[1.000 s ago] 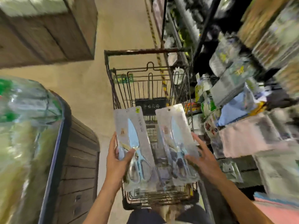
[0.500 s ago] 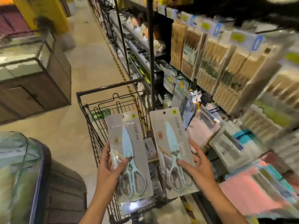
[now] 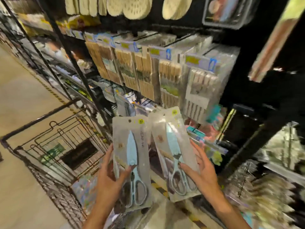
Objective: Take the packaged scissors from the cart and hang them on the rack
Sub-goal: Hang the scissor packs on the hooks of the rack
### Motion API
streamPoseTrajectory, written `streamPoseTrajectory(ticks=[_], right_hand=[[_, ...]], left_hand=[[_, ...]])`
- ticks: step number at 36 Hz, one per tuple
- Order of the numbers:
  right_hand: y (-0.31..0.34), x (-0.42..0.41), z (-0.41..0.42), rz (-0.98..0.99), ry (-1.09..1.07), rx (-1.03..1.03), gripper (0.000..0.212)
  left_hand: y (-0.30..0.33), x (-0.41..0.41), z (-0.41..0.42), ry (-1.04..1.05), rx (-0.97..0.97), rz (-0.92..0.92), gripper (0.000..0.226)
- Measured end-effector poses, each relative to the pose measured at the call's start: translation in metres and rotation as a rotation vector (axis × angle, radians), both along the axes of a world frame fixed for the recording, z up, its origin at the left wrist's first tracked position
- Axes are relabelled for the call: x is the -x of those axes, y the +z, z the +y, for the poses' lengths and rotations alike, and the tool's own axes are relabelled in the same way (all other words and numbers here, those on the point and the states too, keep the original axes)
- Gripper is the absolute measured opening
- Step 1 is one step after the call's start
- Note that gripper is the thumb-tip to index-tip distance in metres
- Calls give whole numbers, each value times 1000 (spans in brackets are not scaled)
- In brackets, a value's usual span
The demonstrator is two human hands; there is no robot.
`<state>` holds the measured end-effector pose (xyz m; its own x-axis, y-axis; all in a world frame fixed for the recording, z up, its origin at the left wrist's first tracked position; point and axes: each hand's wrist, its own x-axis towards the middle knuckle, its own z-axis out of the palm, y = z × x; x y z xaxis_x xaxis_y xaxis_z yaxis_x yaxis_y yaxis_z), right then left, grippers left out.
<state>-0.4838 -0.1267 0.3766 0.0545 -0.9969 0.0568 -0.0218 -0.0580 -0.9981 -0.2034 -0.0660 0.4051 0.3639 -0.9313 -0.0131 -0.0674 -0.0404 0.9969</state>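
I hold two packs of light-blue scissors upright, side by side, in front of the dark rack [image 3: 79, 75]. My left hand [image 3: 109, 180] grips the left pack [image 3: 132, 156], thumb across its front and fingers behind. My right hand [image 3: 204, 172] holds the right pack [image 3: 171, 146] the same way, thumb on the scissors' handle. Both packs have a yellow sticker near the top. The wire cart [image 3: 54, 151] stands at the lower left, and more shiny packs [image 3: 82, 192] lie in it.
The rack carries hanging packs of wooden sticks [image 3: 143, 75] at mid height, pale round pads [image 3: 130, 7] above, and pink and teal goods [image 3: 212, 126] to the right of the scissors. A tan floor aisle [image 3: 19, 100] runs along the left. The picture is blurred by motion.
The view has swung up and to the right from the cart to the rack. Both hands have carried the scissor packs up and toward the shelves, keeping the same hold.
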Motion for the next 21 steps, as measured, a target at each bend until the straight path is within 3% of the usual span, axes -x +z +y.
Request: streamPoseTrajectory(ticks=[6, 12, 21], right_hand=[[11, 36, 56, -8, -227, 33, 81], [18, 53, 121, 20, -488, 23, 82], [50, 95, 205, 87, -712, 75, 77]], left_hand=[[-2, 36, -8, -209, 13, -20, 94], [-3, 67, -10, -429, 38, -14, 89], [19, 142, 7, -659, 202, -23, 92]])
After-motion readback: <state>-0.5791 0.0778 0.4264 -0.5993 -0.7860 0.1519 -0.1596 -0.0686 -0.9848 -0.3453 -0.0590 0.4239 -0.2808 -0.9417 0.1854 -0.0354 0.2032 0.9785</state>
